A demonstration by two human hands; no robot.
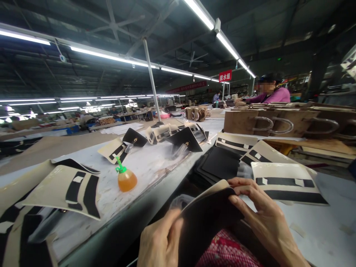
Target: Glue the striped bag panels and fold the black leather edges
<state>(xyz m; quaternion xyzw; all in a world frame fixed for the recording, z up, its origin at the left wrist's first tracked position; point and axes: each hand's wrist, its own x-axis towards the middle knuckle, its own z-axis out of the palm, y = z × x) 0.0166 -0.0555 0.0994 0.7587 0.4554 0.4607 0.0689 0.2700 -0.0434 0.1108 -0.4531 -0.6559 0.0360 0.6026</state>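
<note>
A black panel [207, 217] with a cream backing is held up, bent in a curve, between my two hands. My left hand [161, 237] pinches its near left edge, thumb over the black face. At the upper right corner, my right hand [258, 207] grips the panel between thumb and fingers. Clear plastic film [179, 201] shows behind the panel near my left hand. Past my right hand lie cream panels with black strips [285, 181] and small white tabs. Dark flat sheets [218, 163] are stacked just beyond the held panel.
A green-topped bottle of amber liquid [127, 180] stands on the white table [155, 178]. Cream-and-black pieces [69, 191] lie at left, with black flaps [186, 140] farther back. Brown bags with clear handles [250, 122] line the right. A co-worker in a pink top [278, 95] is behind them.
</note>
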